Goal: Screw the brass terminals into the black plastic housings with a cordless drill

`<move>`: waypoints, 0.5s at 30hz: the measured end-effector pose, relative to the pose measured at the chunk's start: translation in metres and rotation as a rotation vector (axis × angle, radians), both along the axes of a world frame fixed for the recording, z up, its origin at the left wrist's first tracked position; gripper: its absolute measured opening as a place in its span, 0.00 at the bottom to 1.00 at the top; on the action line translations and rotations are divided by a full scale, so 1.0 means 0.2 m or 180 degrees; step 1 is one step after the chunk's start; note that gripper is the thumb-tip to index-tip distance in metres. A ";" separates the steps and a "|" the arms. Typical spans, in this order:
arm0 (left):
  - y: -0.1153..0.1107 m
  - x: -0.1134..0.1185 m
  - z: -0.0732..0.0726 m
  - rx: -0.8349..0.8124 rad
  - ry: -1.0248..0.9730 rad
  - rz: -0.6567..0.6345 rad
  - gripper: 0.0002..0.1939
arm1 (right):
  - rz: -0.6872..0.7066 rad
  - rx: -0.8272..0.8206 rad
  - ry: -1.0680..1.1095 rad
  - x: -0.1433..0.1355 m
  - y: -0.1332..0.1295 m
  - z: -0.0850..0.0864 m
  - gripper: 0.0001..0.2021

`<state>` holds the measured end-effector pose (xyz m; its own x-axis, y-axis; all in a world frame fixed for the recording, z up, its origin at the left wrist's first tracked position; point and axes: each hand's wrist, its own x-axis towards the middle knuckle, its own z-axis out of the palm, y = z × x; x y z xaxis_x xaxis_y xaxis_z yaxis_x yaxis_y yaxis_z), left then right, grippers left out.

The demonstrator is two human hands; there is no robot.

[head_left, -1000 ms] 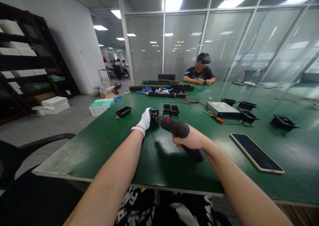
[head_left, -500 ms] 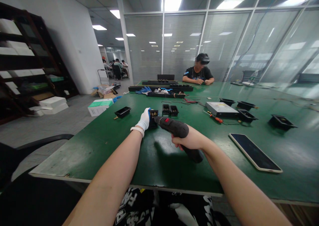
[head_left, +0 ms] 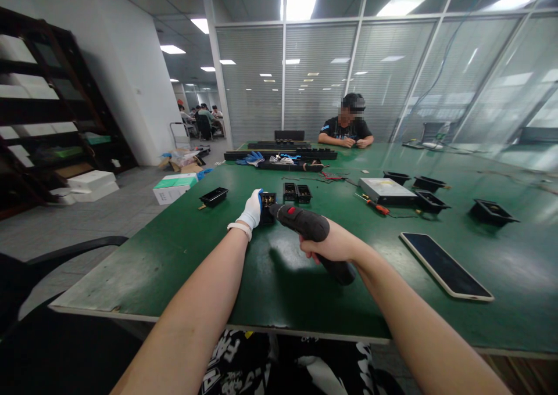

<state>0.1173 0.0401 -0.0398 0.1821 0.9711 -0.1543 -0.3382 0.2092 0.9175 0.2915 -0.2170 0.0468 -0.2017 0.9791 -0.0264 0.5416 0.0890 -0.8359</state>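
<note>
The left hand [head_left: 251, 209], in a white glove with blue at the fingers, is closed around the side of a small black box [head_left: 268, 214] with brassy parts inside; how the thumb sits is too small to tell. The right hand [head_left: 333, 241] — bare — is wrapped round the grip of a power drill [head_left: 305, 221], fingers curled under it. The drill's nose points left at the box's open face; whether it touches is unclear.

The box is at the near-middle of the green tabletop [head_left: 183, 267], just in front of a pair of black boxes [head_left: 304, 194]. A black tray [head_left: 214, 196] lies to the left, a phone [head_left: 447, 267] to the right — well apart from both hands.
</note>
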 end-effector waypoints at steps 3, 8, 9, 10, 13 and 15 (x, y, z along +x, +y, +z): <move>0.00 0.00 0.01 0.0077 0.0037 0.0072 0.27 | -0.0016 -0.0040 0.0026 0.00 0.00 0.00 0.04; -0.03 0.00 0.03 0.0065 0.0017 0.0019 0.26 | 0.0023 -0.0018 0.0040 0.00 0.00 0.01 0.03; -0.04 0.00 0.03 0.0023 0.0002 0.0020 0.26 | 0.0026 -0.0023 0.0038 0.00 0.00 0.01 0.03; -0.04 -0.01 0.04 -0.0028 -0.0011 0.0019 0.26 | 0.0030 -0.0024 0.0033 0.00 0.00 0.01 0.03; -0.06 -0.01 0.06 -0.0151 -0.0035 -0.0001 0.26 | 0.0044 -0.0003 0.0013 0.00 -0.01 0.01 0.03; -0.07 -0.01 0.06 -0.0178 -0.0042 -0.0017 0.25 | 0.0044 0.0009 0.0002 0.00 -0.01 0.01 0.03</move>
